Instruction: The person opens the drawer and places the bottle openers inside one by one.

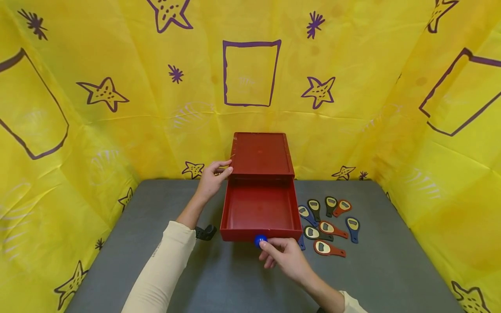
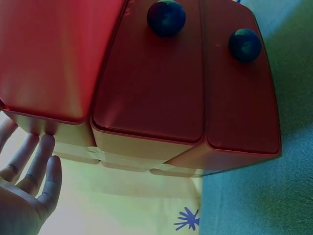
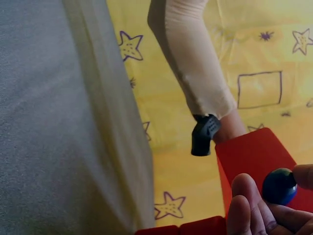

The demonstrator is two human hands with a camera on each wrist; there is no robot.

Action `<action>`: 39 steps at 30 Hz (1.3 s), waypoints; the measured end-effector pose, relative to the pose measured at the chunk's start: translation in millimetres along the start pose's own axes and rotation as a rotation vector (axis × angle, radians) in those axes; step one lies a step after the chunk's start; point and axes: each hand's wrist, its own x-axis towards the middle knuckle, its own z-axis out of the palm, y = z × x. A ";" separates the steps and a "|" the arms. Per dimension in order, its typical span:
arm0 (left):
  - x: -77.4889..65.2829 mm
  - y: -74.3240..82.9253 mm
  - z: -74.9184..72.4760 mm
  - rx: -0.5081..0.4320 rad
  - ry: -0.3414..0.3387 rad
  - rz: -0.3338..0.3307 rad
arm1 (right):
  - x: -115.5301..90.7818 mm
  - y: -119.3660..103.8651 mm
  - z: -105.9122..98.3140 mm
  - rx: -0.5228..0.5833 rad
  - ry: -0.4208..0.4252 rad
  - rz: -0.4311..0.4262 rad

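A red drawer cabinet (image 1: 261, 152) stands at the back of the table, its top drawer (image 1: 260, 208) pulled far out with nothing inside. My right hand (image 1: 287, 256) pinches the round blue knob (image 1: 260, 240) on that drawer's front between thumb and fingers. In the right wrist view the same knob (image 3: 279, 187) shows between the fingers. My left hand (image 1: 212, 178) rests its fingertips on the cabinet's left side near the top. Seen from the left wrist, its extended fingers (image 2: 36, 164) meet the red side, and two lower drawer fronts (image 2: 151, 83) sit closed.
Several bottle openers (image 1: 328, 228) in blue, black and red lie on the grey table (image 1: 375, 274) right of the drawer. Yellow cloth (image 1: 250, 26) with drawn starfish hangs behind and at both sides. A black wrist device (image 1: 206, 233) is on the left forearm.
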 end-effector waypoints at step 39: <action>-2.1 0.6 0.2 0.018 0.007 0.009 | -1.0 11.1 -0.9 -0.026 0.025 -0.009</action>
